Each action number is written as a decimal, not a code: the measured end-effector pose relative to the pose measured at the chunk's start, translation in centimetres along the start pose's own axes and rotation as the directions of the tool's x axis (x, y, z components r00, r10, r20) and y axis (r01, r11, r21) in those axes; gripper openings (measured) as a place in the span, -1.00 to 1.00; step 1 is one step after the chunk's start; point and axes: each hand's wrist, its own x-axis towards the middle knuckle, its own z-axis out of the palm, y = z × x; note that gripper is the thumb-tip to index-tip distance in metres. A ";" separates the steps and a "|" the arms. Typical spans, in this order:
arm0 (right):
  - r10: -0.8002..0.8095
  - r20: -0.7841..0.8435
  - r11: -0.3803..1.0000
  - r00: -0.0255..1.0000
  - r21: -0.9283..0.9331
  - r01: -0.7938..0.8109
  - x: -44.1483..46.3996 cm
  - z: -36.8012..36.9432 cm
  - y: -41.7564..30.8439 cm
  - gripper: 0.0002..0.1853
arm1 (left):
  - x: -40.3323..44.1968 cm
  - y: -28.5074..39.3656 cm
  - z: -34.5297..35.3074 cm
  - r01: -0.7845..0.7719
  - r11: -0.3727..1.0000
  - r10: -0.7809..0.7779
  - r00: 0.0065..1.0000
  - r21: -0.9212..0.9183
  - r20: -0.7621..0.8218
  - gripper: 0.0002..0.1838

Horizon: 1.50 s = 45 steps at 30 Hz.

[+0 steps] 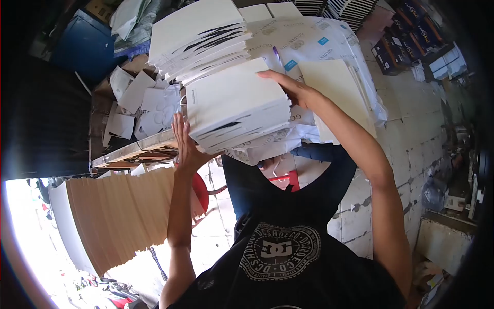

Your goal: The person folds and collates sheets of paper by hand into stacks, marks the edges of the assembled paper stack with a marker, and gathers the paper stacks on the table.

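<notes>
A thick stack of cream paper sheets (236, 98) lies in front of me on a worktop covered with printed white wrapping paper (301, 44). My left hand (188, 147) presses its left side, fingers pointing up along the edge and thumb at the near corner. My right hand (293, 90) grips its right side, with the thumb on top and the other fingers partly hidden behind the edge. Just beyond it, a taller, uneven pile of similar sheets (198, 36) shows dark marks along its edges. A flatter pile of cream sheets (334, 90) lies to the right.
A purple pen (277, 56) lies on the wrapping. Left of the worktop, a wooden-edged bin (135, 147) holds paper scraps. A large curved stack of paper (123, 211) stands at lower left near a red stool (199, 193). Dark boxes (406, 41) sit on the tiled floor at far right.
</notes>
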 end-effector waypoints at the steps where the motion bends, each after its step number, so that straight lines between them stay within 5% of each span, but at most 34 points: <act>1: 0.015 0.012 1.000 1.000 0.007 -0.015 0.0 -0.3 -0.5 0.01 | 1.2 0.4 -1.0 0.019 0.999 -0.018 1.000 -0.040 0.023 0.51; 5: 0.053 0.029 0.998 0.998 0.016 -0.054 -1.4 -1.1 -2.7 -0.09 | 4.1 0.2 -3.1 0.165 0.950 -0.153 0.986 -0.264 0.066 0.21; 8: -0.037 -0.001 0.999 0.999 0.003 0.037 -1.4 -2.0 -3.2 -0.01 | 7.6 1.3 -5.6 0.210 0.939 -0.175 0.973 -0.271 0.147 0.20; 11: 0.020 0.089 0.995 0.996 -0.094 -0.011 -1.6 -3.6 -4.0 0.05 | 7.8 -0.2 -5.3 0.140 0.943 -0.114 0.988 -0.301 0.104 0.18; 14: 0.198 0.113 0.967 0.974 -0.182 -0.176 -2.1 -4.3 -4.4 0.14 | 8.2 -2.0 -3.9 0.366 0.794 -0.253 0.925 -0.485 0.283 0.11; 15: 0.144 -0.017 0.954 0.989 -0.264 -0.143 -2.7 -4.3 -4.6 0.14 | 9.0 -2.2 -3.6 0.473 0.704 -0.292 0.873 -0.530 0.391 0.09; 17: -0.266 -0.217 0.954 0.939 -0.198 0.224 -1.3 -5.4 -2.5 0.06 | 9.3 -1.9 -3.3 0.482 0.646 -0.299 0.873 -0.592 0.385 0.05; 19: -0.633 -0.358 0.747 0.686 -0.049 0.663 0.4 -4.1 0.1 -0.06 | 8.9 -1.4 -3.4 0.491 0.557 -0.276 0.870 -0.670 0.408 0.10; 20: -0.690 -0.308 0.681 0.655 0.028 0.732 1.1 -2.5 0.9 -0.08 | 8.0 -1.2 -2.8 0.534 0.478 -0.385 0.841 -0.697 0.380 0.12; 22: -0.789 -0.244 0.527 0.564 0.206 0.825 2.4 0.7 2.3 -0.11 | 4.6 -0.4 -0.7 0.591 0.312 -0.576 0.741 -0.744 0.346 0.16; 23: -0.781 -0.186 0.558 0.596 0.220 0.800 2.7 1.4 3.0 -0.12 | 3.4 -0.1 0.1 0.591 0.273 -0.596 0.724 -0.759 0.349 0.20; 26: -0.884 -0.167 0.418 0.437 0.140 0.898 3.0 1.3 3.1 -0.08 | 1.9 -0.1 2.7 0.443 0.276 -0.683 0.715 -0.853 0.151 0.28; 31: -0.952 0.090 0.197 0.292 -0.552 0.810 1.3 -1.6 2.2 0.44 | 3.0 -1.5 2.8 0.405 0.355 -0.629 0.770 -0.843 0.106 0.27; 34: -0.902 0.020 0.367 0.432 -0.492 0.790 1.1 -1.7 0.2 0.39 | 4.1 -1.5 1.9 0.428 0.416 -0.608 0.787 -0.802 0.105 0.27; 37: -0.948 -0.048 0.293 0.313 -0.508 0.810 -0.8 -0.3 0.7 0.34 | 4.7 -1.9 1.3 0.301 0.469 -0.445 0.893 -0.830 0.072 0.24; 39: -0.955 -0.062 0.279 0.290 -0.516 0.809 -1.0 0.2 2.7 0.32 | 2.2 -1.3 1.1 0.469 0.329 -0.526 0.812 -0.819 0.254 0.19; 40: -0.928 -0.072 0.353 0.365 -0.479 0.803 -0.9 0.3 4.3 0.31 | 1.0 -0.8 1.0 0.542 0.255 -0.556 0.760 -0.800 0.338 0.16; 41: -0.904 -0.076 0.407 0.420 -0.453 0.793 -0.7 0.2 5.4 0.29 | -0.1 -0.9 2.2 0.450 0.312 -0.527 0.815 -0.837 0.242 0.09; 42: -0.878 -0.080 0.458 0.473 -0.429 0.778 -0.6 0.6 5.8 0.28 | -1.1 -0.8 2.7 0.541 0.172 -0.621 0.708 -0.823 0.336 0.09; 43: -0.928 -0.127 0.371 0.349 -0.301 0.878 -1.0 1.7 5.6 0.14 | -0.8 -0.1 3.3 0.451 0.197 -0.606 0.754 -0.871 0.253 0.08; 45: -0.891 -0.170 0.440 0.421 -0.091 0.894 -0.9 3.2 6.3 0.05 | -0.2 0.8 3.6 0.429 0.223 -0.621 0.754 -0.875 0.212 0.07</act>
